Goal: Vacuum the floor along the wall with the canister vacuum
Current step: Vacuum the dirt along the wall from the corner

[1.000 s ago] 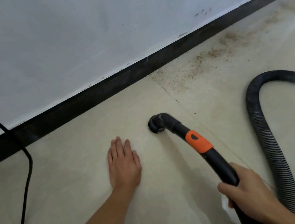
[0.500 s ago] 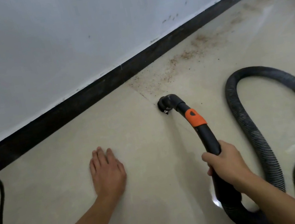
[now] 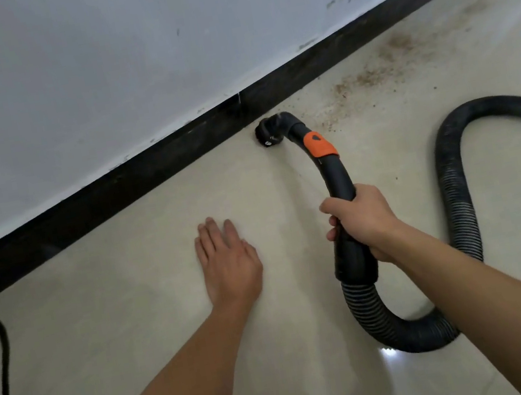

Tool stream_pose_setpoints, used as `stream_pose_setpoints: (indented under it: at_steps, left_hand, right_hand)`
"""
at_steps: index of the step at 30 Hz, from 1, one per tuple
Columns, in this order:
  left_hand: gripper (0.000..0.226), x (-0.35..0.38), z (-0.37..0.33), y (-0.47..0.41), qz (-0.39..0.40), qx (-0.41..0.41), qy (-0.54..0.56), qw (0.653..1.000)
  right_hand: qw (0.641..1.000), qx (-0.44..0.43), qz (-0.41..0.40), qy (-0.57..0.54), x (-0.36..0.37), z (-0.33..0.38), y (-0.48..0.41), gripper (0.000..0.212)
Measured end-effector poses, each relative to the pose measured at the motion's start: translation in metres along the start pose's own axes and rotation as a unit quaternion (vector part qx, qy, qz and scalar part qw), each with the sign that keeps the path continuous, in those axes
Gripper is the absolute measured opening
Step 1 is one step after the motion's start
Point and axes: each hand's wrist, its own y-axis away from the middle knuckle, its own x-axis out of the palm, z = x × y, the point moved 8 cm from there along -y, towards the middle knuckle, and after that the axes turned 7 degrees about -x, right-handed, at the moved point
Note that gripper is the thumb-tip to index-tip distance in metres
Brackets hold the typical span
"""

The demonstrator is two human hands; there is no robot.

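**Operator:** Vacuum hose (image 3: 457, 197) is the biggest thing I've got in view: a ribbed black loop lying on the floor (image 3: 135, 324) to my right, curling back under my right forearm into the rigid black wand (image 3: 336, 184). The canister itself is out of frame.

**Observer:** And the wall?

**Operator:** White wall (image 3: 90, 70) across the top, with a black baseboard (image 3: 144, 179) running diagonally along its foot. A dark cable (image 3: 1, 365) comes down at the far left.

**Observer:** Hands?

**Operator:** My right hand (image 3: 360, 221) has its grip closed round the wand, fingers wrapped just above the cuff where the ribbed hose joins. My left hand (image 3: 228, 262) holds nothing; it lies flat and open on the tile, fingers together, bracing me.

**Observer:** Where's the working end?

**Operator:** Past the orange collar (image 3: 319, 145) the wand bends down to the nozzle (image 3: 268, 131), which sits right at the foot of the baseboard, touching it or nearly so; I can't tell which.

**Observer:** So which step?

**Operator:** I judge I'm mid-pass along the edge. Tile left of the nozzle looks clean, while brown debris (image 3: 369, 73) is scattered just beside it to the right, thickening further along the wall.

**Observer:** Next move?

**Operator:** Probably drawing the nozzle rightward along the baseboard through that grit, keeping it low, with slack enough in the hose that it doesn't drag.
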Motion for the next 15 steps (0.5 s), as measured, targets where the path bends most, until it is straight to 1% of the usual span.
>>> stream_pose_setpoints:
  at_steps: [3,6,8,11,13,15]
  left_hand:
    - [0.054,0.003,0.001,-0.002,-0.007,-0.003,-0.007,1.000]
    - [0.053,0.004,0.001,-0.003,-0.012,-0.001,-0.011,1.000]
    - [0.054,0.005,0.002,-0.003,-0.002,-0.007,-0.018,1.000]
    - [0.055,0.003,0.002,-0.004,0.001,-0.006,-0.011,1.000]
    - [0.055,0.004,0.004,-0.003,0.006,-0.007,-0.016,1.000]
    - [0.055,0.003,0.004,-0.002,0.007,-0.006,-0.020,1.000]
  right_hand:
    - [1.000,-0.009,0.000,0.008,0.016,0.007,-0.017,0.019]
    - [0.998,-0.027,-0.003,0.061,0.026,0.006,-0.022,0.020]
    - [0.994,-0.042,0.016,0.100,0.026,0.006,-0.020,0.021]
    - [0.990,-0.052,0.042,0.121,0.010,0.014,-0.022,0.022]
    - [0.983,-0.066,0.034,0.170,-0.005,0.020,-0.019,0.020]
    - [0.960,-0.085,0.018,0.267,-0.019,0.020,-0.007,0.019]
